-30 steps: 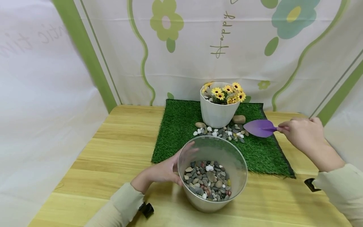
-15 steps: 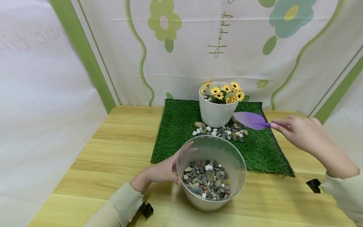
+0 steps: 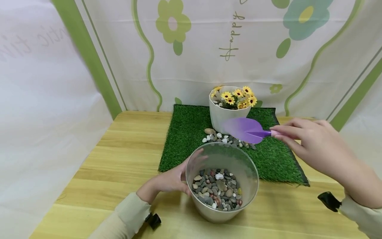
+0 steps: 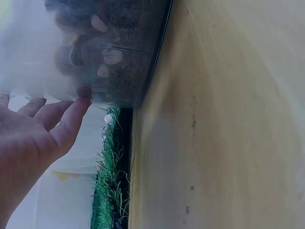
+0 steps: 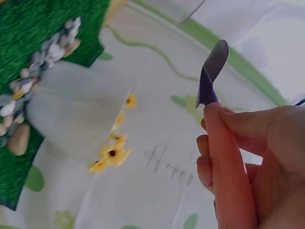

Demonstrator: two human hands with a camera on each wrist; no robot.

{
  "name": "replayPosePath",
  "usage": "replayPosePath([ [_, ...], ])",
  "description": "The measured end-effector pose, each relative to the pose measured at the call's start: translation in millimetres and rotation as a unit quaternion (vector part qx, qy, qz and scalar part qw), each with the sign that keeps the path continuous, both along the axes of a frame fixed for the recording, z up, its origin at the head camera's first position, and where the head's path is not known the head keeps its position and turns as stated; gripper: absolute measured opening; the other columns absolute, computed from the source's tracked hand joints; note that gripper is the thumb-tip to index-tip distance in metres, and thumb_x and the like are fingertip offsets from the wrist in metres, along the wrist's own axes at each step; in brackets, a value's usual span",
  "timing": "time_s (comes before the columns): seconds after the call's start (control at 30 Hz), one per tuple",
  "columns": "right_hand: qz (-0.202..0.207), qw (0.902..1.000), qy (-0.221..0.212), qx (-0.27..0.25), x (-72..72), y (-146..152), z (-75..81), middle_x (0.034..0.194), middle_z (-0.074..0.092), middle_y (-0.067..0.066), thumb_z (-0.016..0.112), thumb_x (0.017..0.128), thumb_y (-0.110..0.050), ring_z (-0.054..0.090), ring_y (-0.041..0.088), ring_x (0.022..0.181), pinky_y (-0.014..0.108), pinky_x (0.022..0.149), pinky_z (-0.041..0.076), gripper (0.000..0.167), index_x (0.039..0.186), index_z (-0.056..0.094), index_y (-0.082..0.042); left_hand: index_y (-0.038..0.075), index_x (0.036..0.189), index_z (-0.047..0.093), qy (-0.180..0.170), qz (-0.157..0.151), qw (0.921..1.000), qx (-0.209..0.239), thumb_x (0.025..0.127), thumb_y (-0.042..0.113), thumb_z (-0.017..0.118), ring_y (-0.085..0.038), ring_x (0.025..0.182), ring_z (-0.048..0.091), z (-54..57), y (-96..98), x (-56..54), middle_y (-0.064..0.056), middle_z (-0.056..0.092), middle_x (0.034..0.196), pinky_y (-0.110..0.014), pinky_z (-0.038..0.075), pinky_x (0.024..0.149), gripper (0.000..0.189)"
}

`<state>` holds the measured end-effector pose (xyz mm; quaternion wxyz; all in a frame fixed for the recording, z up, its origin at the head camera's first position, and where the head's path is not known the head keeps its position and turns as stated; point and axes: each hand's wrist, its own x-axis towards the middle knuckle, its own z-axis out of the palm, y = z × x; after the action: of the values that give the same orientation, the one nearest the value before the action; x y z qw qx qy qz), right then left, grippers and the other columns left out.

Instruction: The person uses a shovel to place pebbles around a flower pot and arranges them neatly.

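Note:
My left hand [image 3: 171, 179] holds the side of a clear plastic bucket [image 3: 212, 215], thumb at the near side and fingers spread round the far side, showing through the wall. Mixed pebbles [image 3: 221, 191], mostly grey with a few white and red ones, cover the bucket's bottom. My right hand [image 3: 320, 146] grips a small garden trowel by its pink handle [image 5: 228, 167]. The trowel's purple blade [image 3: 249, 130] points left above the grass mat and overlaps the white flowerpot [image 3: 221, 114] in the head view. No pebbles show on the blade.
The flowerpot with yellow artificial flowers [image 3: 237, 94] stands on a green artificial grass mat [image 3: 182, 142]. Loose stones [image 3: 219, 136] lie along its front. Behind the wooden table [image 3: 119, 159] hangs a white printed cloth [image 3: 197, 66].
My right hand has lifted the trowel off the mat's right side and brought it left and nearer, in front of the flowerpot. The left hand and bucket stay in place.

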<state>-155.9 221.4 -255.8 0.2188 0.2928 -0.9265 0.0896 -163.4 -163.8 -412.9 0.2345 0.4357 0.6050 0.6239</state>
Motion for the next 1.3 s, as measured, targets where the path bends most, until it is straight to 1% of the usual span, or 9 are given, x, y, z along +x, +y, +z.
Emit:
replayPosePath([
  [0.23, 0.088, 0.9905, 0.101, 0.029, 19.1, -29.9, 4.3, 0.089, 0.071, -0.004, 0.020, 0.109, -0.058, 0.065, 0.016, 0.073, 0.050, 0.073, 0.047, 0.075, 0.108, 0.081, -0.014, 0.026, 0.164, -0.013, 0.000, -0.008, 0.9999, 0.009, 0.081, 0.058, 0.078, -0.035, 0.156, 0.005, 2.8, 1.2, -0.1, -0.015, 0.000, 0.171, -0.047, 0.012, 0.125, 0.127],
  [0.3, 0.103, 0.9867, 0.118, 0.041, 24.7, -38.1, 3.5, 0.085, 0.070, -0.004, 0.020, 0.110, -0.055, 0.065, 0.016, 0.071, 0.049, 0.070, 0.049, 0.073, 0.106, 0.081, -0.014, 0.025, 0.164, -0.013, 0.002, -0.011, 0.9998, 0.014, 0.081, 0.057, 0.079, -0.035, 0.156, 0.007, 3.7, 3.1, -0.5, -0.013, 0.001, 0.171, -0.048, 0.012, 0.125, 0.128],
  [0.4, 0.124, 0.9803, 0.140, 0.064, 31.4, -49.5, 0.9, 0.082, 0.068, -0.002, 0.030, 0.112, -0.046, 0.064, 0.018, 0.068, 0.047, 0.066, 0.050, 0.062, 0.104, 0.080, -0.012, 0.026, 0.164, -0.012, -0.003, -0.007, 0.9999, 0.011, 0.079, 0.059, 0.080, -0.032, 0.156, 0.009, 3.7, 3.5, -1.2, -0.011, 0.001, 0.171, -0.049, 0.014, 0.124, 0.129],
  [0.53, 0.139, 0.9731, 0.147, 0.110, 39.1, -63.0, -4.3, 0.081, 0.066, 0.004, 0.076, 0.089, -0.015, 0.062, 0.022, 0.068, 0.042, 0.063, 0.046, 0.014, 0.100, 0.080, -0.008, 0.026, 0.164, -0.012, -0.006, 0.001, 1.0000, 0.000, 0.079, 0.061, 0.079, -0.031, 0.156, 0.008, 2.7, 0.8, -0.8, -0.013, 0.000, 0.171, -0.047, 0.016, 0.124, 0.130],
  [0.63, 0.139, 0.9662, 0.162, 0.145, 43.0, -73.1, -10.7, 0.077, 0.062, 0.007, 0.091, 0.060, 0.001, 0.058, 0.024, 0.067, 0.040, 0.062, 0.043, 0.035, 0.093, 0.079, -0.005, 0.023, 0.164, -0.014, 0.003, -0.009, 0.9999, 0.010, 0.081, 0.057, 0.078, -0.034, 0.156, 0.005, 2.2, 0.3, -0.8, -0.017, -0.001, 0.170, -0.048, 0.013, 0.124, 0.128],
  [0.77, 0.132, 0.9543, 0.211, 0.165, 43.9, -84.3, -20.0, 0.067, 0.048, 0.008, 0.067, 0.082, 0.009, 0.043, 0.025, 0.060, 0.037, 0.058, 0.039, 0.011, 0.076, 0.071, 0.002, 0.025, 0.164, -0.014, 0.003, -0.017, 0.9997, 0.016, 0.083, 0.055, 0.077, -0.037, 0.155, 0.006, 2.0, 0.9, -0.7, -0.018, -0.002, 0.170, -0.049, 0.012, 0.125, 0.125],
  [0.9, 0.118, 0.9494, 0.238, 0.167, 41.3, -91.1, -24.4, 0.065, 0.034, 0.007, 0.032, 0.095, 0.010, 0.035, 0.025, 0.059, 0.037, 0.058, 0.038, 0.041, 0.065, 0.058, 0.003, 0.027, 0.164, -0.014, -0.005, -0.013, 0.9999, 0.011, 0.082, 0.056, 0.078, -0.036, 0.155, 0.007, 1.1, 1.8, -1.2, -0.016, -0.002, 0.170, -0.048, 0.012, 0.125, 0.126],
  [1.13, 0.103, 0.9428, 0.237, 0.210, 34.4, -101.6, -30.4, 0.062, 0.039, 0.008, 0.084, 0.059, 0.011, 0.042, 0.026, 0.059, 0.038, 0.063, 0.044, 0.038, 0.055, 0.047, -0.001, 0.025, 0.164, -0.014, -0.010, -0.010, 0.9998, 0.012, 0.082, 0.056, 0.078, -0.036, 0.155, 0.007, -0.7, 2.7, -0.4, -0.016, -0.002, 0.170, -0.048, 0.012, 0.125, 0.127],
  [1.3, 0.092, 0.9320, 0.233, 0.262, 32.9, -112.0, -33.7, 0.063, 0.037, 0.007, 0.083, 0.061, 0.006, 0.038, 0.023, 0.060, 0.035, 0.063, 0.038, 0.040, 0.054, 0.045, -0.004, 0.025, 0.164, -0.014, -0.006, -0.006, 0.9999, 0.012, 0.082, 0.057, 0.078, -0.035, 0.155, 0.008, 0.1, 1.3, -0.5, -0.016, 0.000, 0.170, -0.047, 0.013, 0.125, 0.127],
])
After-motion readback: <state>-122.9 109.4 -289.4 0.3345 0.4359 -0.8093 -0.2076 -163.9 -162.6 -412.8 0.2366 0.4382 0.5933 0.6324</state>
